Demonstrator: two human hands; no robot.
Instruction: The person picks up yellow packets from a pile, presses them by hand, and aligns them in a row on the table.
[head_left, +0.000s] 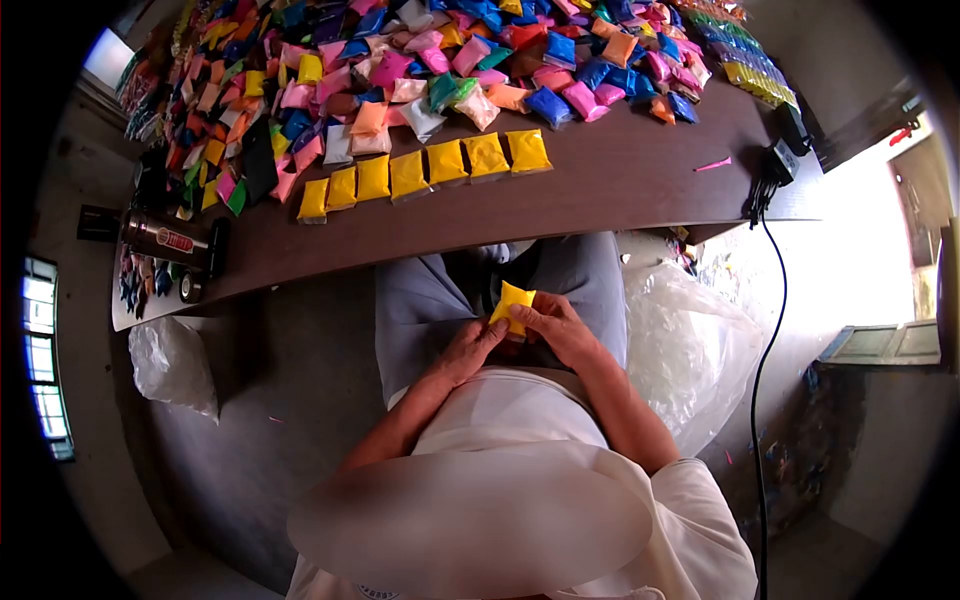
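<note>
Over my lap, a small yellow packet (513,298) is held between both hands. My left hand (470,348) pinches its lower left side, and my right hand (556,326) grips the right side with the thumb across the front. On the table ahead, several yellow packets (408,174) lie side by side in a slightly slanting row. What is inside the held packet cannot be made out beyond its yellow colour.
A big heap of coloured packets (390,70) covers the table's (640,180) far side. A steel flask (165,238) lies at the left end. A black cable (778,300) hangs at the right. Plastic bags (175,365) rest on either side of my legs.
</note>
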